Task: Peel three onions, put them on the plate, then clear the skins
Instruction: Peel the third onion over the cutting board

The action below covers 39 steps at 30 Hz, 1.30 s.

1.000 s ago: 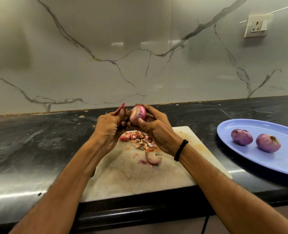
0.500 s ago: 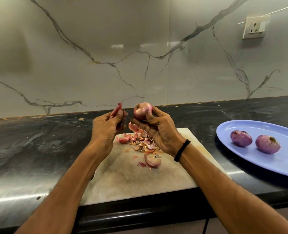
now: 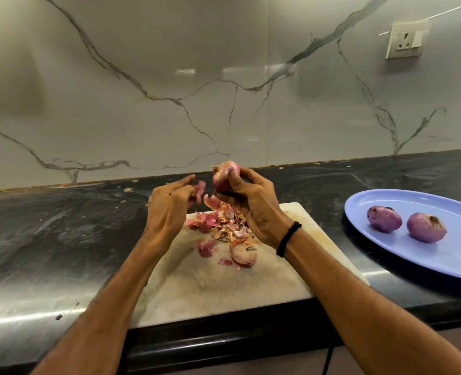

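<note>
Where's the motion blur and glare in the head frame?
Head view: the left hand and the pink skin scrap beside it are motion-blurred; the purple-red onion in the right hand is sharp; glare streaks the front edge of the glossy black stone counter, left.

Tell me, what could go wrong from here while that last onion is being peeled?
1. The right hand holds the onion up above the cutting board; if it slips, it could bounce and roll off across the counter.
2. The blurred skin scrap by the left hand may land off the board, away from the skin pile, leaving more to clear.
</note>
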Motion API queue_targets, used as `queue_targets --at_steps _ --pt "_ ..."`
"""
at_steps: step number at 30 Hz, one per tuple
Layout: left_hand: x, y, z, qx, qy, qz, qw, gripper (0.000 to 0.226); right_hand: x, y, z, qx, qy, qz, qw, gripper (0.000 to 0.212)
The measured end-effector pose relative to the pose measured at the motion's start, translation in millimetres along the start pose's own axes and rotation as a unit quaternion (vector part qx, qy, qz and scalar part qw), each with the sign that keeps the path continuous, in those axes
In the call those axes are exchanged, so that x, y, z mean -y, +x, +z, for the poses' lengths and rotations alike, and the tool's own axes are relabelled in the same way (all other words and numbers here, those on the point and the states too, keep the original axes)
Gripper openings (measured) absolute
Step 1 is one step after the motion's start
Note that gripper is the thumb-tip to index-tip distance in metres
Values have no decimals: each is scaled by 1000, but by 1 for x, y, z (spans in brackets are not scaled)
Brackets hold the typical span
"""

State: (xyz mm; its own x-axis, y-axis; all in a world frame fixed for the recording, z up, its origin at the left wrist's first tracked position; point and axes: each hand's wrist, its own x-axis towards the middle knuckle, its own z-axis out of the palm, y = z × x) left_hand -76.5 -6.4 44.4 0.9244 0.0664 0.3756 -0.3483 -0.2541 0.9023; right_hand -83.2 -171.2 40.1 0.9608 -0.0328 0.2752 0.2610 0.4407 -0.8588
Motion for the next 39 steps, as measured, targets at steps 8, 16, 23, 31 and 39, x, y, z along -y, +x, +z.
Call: queue_targets --at_steps 8,16,23,31,39 --pt "-4 -3 -2 64 -3 99 993 72 -2 -2 1 -3 -95 -18 995 48" --pt "0 -1 7 97 4 125 987 62 -6 0 -1 -10 -162 -80 983 33" --pt "6 4 12 28 2 136 990 44 -8 7 -1 -104 -186 -125 969 22" --pt "5 6 9 -7 -3 113 994 51 5 24 1 -57 -167 -46 983 2" --pt "9 16 3 -75 -40 121 989 26 3 31 5 -19 -76 -6 997 3"
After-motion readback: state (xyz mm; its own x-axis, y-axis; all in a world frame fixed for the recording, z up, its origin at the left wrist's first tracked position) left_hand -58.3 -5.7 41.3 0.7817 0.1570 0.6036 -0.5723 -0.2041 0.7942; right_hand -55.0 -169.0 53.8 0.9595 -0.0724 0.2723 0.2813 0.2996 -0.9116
